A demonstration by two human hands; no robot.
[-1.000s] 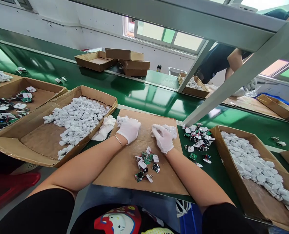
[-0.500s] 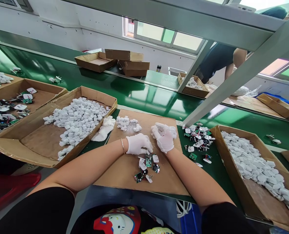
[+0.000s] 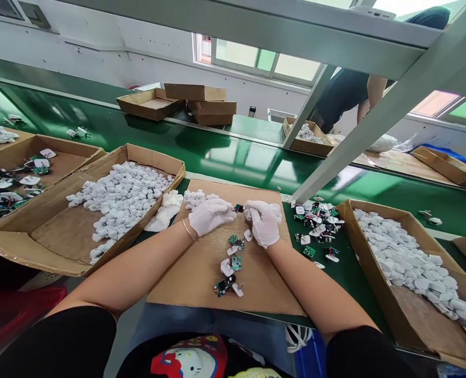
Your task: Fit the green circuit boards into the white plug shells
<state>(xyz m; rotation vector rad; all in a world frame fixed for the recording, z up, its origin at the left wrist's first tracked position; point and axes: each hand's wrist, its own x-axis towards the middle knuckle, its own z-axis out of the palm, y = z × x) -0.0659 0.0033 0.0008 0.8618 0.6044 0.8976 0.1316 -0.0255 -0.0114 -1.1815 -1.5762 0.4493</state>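
White gloves [image 3: 262,226] cover both hands, which meet near the top edge of a brown cardboard sheet [image 3: 186,283] lying on a green conveyor belt [image 3: 233,152]. The left hand [image 3: 210,216] is stretched nearly flat, its fingertips beside a small dark circuit board [image 3: 237,208]; I cannot tell whether it has hold of the board. The right hand [image 3: 263,223] is curled almost shut over a white plastic casing [image 3: 274,210]. Below them, a loose column of parts [image 3: 231,265] runs down the sheet: at least three boards and about four white casings. Bare cardboard lies open on both sides of it and along the near edge. A small heap of white shells [image 3: 197,198] sits at the sheet's top edge. A strip of belt separates the sheet's right edge from a mixed heap of boards and casings [image 3: 315,226]. Two open cartons of white shells [image 3: 118,205] [image 3: 406,268] flank the sheet, one on each side.
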